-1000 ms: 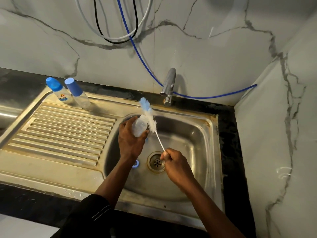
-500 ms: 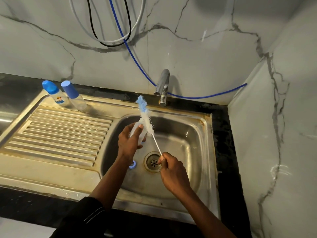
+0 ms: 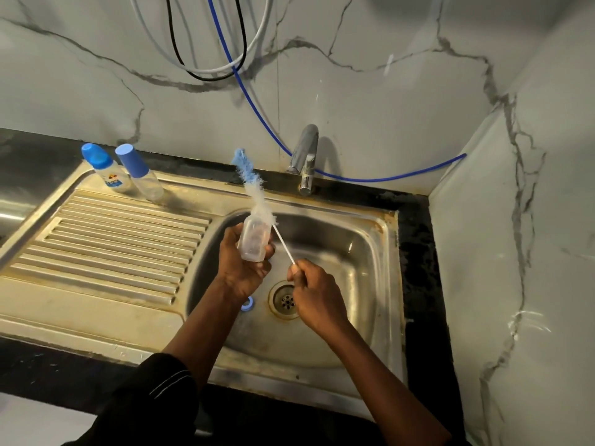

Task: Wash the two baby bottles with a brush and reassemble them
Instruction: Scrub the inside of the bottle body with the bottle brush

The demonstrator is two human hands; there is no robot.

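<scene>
My left hand (image 3: 240, 265) grips a small clear bottle body (image 3: 254, 240) over the sink basin (image 3: 354, 252). My right hand (image 3: 314, 296) pinches the thin white handle of a bottle brush (image 3: 254, 188). The brush's white and blue bristles stand above and behind the bottle, outside it. Two baby bottles stand at the back left of the drainboard: one with a rounded blue cap and a printed label (image 3: 106, 172), one with a tall blue cap (image 3: 140, 177). A blue ring (image 3: 247, 304) lies on the basin floor by my left wrist.
The tap (image 3: 304, 159) stands behind the basin, with no water seen running. The drain (image 3: 285, 300) sits under my right hand. The ribbed drainboard (image 3: 112, 239) lies to the left. Cables and a blue hose (image 3: 257, 101) hang on the marble wall. A wall closes the right side.
The brush has lifted higher, so its bristles now stand above the bottle. My left hand has turned the bottle more upright. The view has shifted slightly.
</scene>
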